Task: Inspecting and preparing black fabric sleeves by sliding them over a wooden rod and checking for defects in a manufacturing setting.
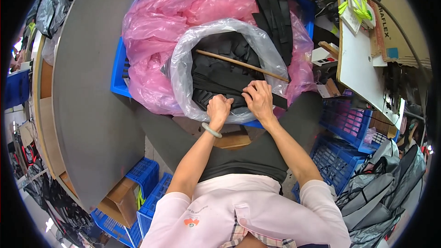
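Note:
A clear plastic bag (182,71) with its rim folded outward stands in front of me, filled with black fabric strips (216,77). At the bag's near side my left hand (219,109) is closed like a fist on the black strips, a pale bangle round its wrist. Just to its right, my right hand (259,100) has its fingers bent and closed on the strips. Part of what lies under both hands is hidden. A thin wooden stick (236,62) lies slantwise over the opening, its right end on the bag's rim.
Pink plastic sheeting (158,32) surrounds the bag inside a blue crate (119,71). More long black strips (275,23) lie at the far right of it. A grey tabletop (96,96) stands left, a white board (367,64) right. Blue baskets (337,163) sit low at the right.

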The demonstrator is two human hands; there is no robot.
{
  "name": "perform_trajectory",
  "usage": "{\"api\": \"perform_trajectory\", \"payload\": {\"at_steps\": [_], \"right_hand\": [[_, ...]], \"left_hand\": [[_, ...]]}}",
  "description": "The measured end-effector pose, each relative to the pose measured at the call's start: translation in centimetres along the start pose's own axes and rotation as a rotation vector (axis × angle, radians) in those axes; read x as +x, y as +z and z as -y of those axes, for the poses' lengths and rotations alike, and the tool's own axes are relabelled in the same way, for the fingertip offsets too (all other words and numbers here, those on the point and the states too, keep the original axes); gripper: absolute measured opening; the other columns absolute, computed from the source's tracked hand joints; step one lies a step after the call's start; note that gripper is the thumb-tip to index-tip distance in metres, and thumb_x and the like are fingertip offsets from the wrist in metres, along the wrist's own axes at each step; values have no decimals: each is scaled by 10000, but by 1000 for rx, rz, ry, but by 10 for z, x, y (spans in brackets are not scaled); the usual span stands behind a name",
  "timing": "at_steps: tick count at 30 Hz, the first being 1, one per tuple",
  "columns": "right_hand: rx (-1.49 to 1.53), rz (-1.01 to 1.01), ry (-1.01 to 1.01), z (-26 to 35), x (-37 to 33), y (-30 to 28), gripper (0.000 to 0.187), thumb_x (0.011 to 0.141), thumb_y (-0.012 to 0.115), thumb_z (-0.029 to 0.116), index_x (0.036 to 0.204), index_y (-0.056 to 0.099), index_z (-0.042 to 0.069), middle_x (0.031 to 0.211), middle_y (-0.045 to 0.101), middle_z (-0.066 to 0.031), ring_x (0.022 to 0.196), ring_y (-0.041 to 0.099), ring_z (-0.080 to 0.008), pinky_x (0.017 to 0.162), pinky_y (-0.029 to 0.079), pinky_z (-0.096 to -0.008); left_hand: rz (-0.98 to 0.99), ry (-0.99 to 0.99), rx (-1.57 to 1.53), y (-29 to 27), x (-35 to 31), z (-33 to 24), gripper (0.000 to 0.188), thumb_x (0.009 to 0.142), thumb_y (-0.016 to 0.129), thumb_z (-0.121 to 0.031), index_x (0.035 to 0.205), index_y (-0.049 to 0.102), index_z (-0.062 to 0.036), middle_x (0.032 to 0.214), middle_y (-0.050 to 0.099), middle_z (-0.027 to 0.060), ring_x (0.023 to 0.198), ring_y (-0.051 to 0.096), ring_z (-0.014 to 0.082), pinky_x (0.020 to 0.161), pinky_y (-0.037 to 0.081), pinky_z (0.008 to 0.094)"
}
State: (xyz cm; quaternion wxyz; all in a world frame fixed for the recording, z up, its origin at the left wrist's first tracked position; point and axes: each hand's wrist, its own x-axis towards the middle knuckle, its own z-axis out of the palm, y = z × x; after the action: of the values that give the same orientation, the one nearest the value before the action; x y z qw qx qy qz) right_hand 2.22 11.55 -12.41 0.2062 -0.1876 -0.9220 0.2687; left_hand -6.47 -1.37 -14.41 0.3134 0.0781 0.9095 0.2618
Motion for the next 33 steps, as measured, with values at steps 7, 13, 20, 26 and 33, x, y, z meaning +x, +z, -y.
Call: {"api": "perform_trajectory", "payload": {"at_steps": [7,13,20,26,33], "right_hand": [[391,-32,227,6,-20,-26,163,711,699,82,864,651,55,875,592,-52,822,560,-221,722,450,-327],[1310,363,628,40,-12,-47,312,827,652,97,1110,584,-18,1032,623,-94,870,597,-122,729,500,-263],[1073,152,310,86,-19,-79,314,758,636,-59,1065,624,10,986,560,-62,760,594,-123,672,511,-256],[502,77,-372,95,-12,-102,193,652,701,-17,829,637,25,902,573,-87,741,603,-222,604,502,-297],[597,72,-189,106,-21,-100,91,689,633,-12,713,545,-4,695,556,-102,582,578,-257,499,454,-340]], "left_hand": [[222,-30,-918,-55,-40,19,137,780,659,-59,699,549,-71,666,537,1,655,603,100,525,531,260],[373,4,-1368,-130,-74,20,162,813,557,36,712,488,-70,700,545,17,662,620,134,654,603,349],[409,85,-1464,-139,-87,12,153,807,542,30,702,477,-60,707,583,60,654,652,181,610,608,356],[555,-311,-1594,-131,-86,11,115,857,535,-99,875,543,15,867,641,197,719,657,356,603,603,392],[713,-39,-1402,-114,-120,-12,129,896,566,-144,909,594,-19,866,640,114,813,660,278,725,569,365]]}}
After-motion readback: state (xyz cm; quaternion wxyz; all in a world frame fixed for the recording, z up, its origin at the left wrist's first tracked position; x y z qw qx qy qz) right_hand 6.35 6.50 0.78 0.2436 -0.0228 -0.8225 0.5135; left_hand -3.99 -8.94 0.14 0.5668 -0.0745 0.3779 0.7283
